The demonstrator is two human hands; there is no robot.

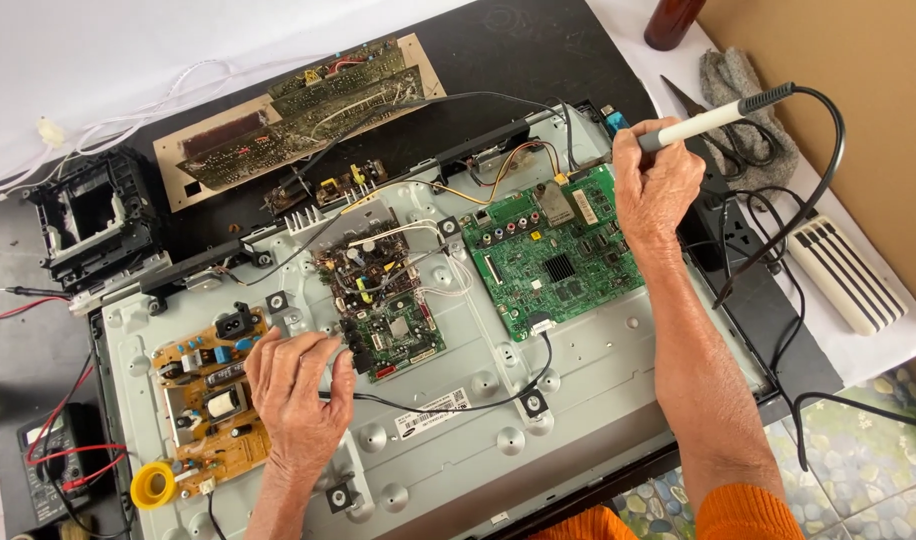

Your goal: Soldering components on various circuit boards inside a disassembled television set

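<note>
My right hand (656,185) grips a white soldering iron (713,118) with a grey handle end, its tip hidden near the upper right corner of a green circuit board (558,255). My left hand (296,390) rests on the grey metal back panel (458,440) of an opened flat screen, fingers curled on a thin black wire beside a small dark circuit board (383,300). A tan power board (210,395) lies just left of that hand.
A yellow solder spool (154,485) and a multimeter (53,460) with red leads sit at lower left. Loose old boards (308,105) and a black plastic frame (93,215) lie behind. A white power strip (846,275), grey cloth (743,90) and brown bottle (670,22) are at right.
</note>
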